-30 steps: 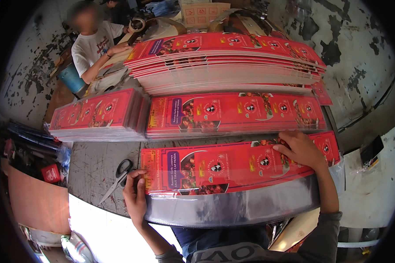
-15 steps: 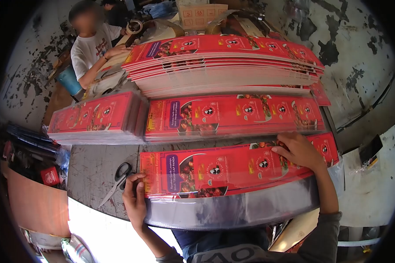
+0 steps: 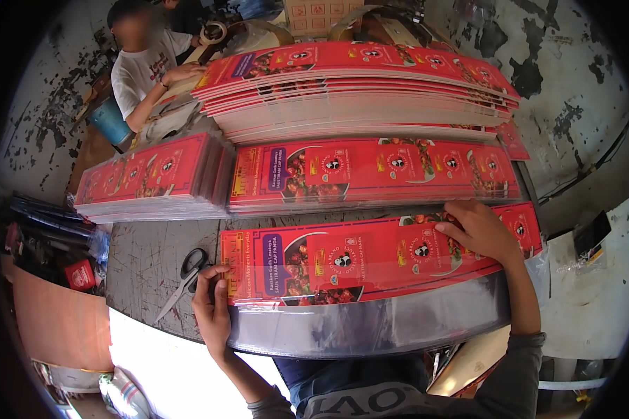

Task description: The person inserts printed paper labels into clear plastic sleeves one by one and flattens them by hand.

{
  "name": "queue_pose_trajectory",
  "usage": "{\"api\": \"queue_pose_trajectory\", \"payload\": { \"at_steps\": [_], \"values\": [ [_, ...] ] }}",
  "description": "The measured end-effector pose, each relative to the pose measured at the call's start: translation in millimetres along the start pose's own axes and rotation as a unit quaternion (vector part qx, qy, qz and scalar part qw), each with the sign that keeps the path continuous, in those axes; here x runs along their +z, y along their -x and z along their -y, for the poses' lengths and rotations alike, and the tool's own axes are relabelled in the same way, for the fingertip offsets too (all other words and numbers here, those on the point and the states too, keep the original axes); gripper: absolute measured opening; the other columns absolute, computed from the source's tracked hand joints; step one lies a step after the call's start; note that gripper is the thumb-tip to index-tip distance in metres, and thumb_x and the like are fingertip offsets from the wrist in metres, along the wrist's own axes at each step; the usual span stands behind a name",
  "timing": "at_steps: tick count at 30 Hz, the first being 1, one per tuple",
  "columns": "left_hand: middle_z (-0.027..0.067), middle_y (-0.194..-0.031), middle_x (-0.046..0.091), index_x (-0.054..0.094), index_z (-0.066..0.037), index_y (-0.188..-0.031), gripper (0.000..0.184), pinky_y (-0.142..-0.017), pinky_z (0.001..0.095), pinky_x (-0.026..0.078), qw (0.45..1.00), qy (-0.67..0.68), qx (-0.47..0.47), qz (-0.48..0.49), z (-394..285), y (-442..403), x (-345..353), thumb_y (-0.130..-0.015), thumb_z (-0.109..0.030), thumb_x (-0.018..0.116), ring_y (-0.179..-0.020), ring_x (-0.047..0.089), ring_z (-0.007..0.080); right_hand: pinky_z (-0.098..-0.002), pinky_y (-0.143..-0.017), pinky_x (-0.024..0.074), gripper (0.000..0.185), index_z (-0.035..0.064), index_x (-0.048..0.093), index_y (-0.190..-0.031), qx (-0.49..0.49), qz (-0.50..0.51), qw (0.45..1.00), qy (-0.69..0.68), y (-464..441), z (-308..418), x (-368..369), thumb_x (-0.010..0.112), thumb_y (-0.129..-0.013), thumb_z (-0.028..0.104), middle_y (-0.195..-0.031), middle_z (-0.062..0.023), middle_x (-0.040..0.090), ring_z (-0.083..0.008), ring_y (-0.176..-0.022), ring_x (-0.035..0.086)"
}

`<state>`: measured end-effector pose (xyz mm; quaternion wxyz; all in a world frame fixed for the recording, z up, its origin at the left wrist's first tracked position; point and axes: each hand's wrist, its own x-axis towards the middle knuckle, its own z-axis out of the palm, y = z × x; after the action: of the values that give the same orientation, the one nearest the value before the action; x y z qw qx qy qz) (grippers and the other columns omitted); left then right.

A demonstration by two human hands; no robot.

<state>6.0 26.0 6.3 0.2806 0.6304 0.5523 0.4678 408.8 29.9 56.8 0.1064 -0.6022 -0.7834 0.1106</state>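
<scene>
A long red printed strip point(image 3: 381, 255) with food pictures and panda logos lies crosswise before me, with glossy clear plastic film point(image 3: 370, 325) along its near side. My left hand point(image 3: 212, 307) is closed at the strip's left end, thumb and index finger on its edge. Toward the right end, my right hand point(image 3: 479, 234) lies over the far edge, its fingers stretched out and the thumb apart on the printed face. Scissors point(image 3: 186, 276) with black handles rest on the table just left of my left hand.
Behind the strip are a plastic-wrapped stack of red strips point(image 3: 370, 171), a shorter stack point(image 3: 143, 174) at left and a tall stack point(image 3: 356, 105) farther back. The scratched table point(image 3: 136, 255) has a curved near edge. Another person point(image 3: 143, 66) is at the far left, beside a blue bucket point(image 3: 110, 122).
The whole view has shifted a little, so the stacks and strip appear slightly higher. Both hands keep their places on the strip.
</scene>
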Motion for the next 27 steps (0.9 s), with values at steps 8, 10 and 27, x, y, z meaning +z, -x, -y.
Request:
{"api": "queue_pose_trajectory", "payload": {
  "at_steps": [8,10,27],
  "values": [
    [0.0068,-0.086,0.058,0.053,0.003,-0.099,0.016,-0.071,0.0208,0.038,1.000,0.012,0.002,-0.007,1.0,0.1,1.0,-0.089,-0.006,0.044,-0.078,0.049,0.0092,-0.0428,-0.063,0.0412,0.040,-0.0030,0.048,-0.074,-0.012,-0.006,1.000,-0.004,-1.2,-2.3,1.2,0.054,-0.084,0.035,-0.069,-0.0200,0.053,-0.0377,-0.068,0.053],
    [0.0066,-0.086,0.057,0.053,0.003,-0.099,0.016,-0.071,0.0208,0.038,1.000,0.011,0.002,-0.006,1.4,0.3,0.5,-0.089,-0.006,0.044,-0.078,0.049,0.0092,-0.0428,-0.063,0.0413,0.040,-0.0029,0.048,-0.074,-0.007,-0.002,1.000,-0.004,-1.1,-1.8,1.5,0.054,-0.084,0.035,-0.069,-0.0200,0.053,-0.0377,-0.068,0.053],
    [0.0049,-0.082,0.056,0.053,0.002,-0.097,0.015,-0.065,0.0200,0.035,1.000,-0.012,0.006,-0.011,1.9,-0.3,0.4,-0.088,-0.006,0.045,-0.072,0.045,0.0075,-0.0426,-0.063,0.0410,0.040,-0.0023,0.047,-0.073,-0.012,-0.012,1.000,-0.001,-0.6,-2.8,2.9,0.053,-0.084,0.035,-0.069,-0.0195,0.052,-0.0370,-0.068,0.053]
  ]
}}
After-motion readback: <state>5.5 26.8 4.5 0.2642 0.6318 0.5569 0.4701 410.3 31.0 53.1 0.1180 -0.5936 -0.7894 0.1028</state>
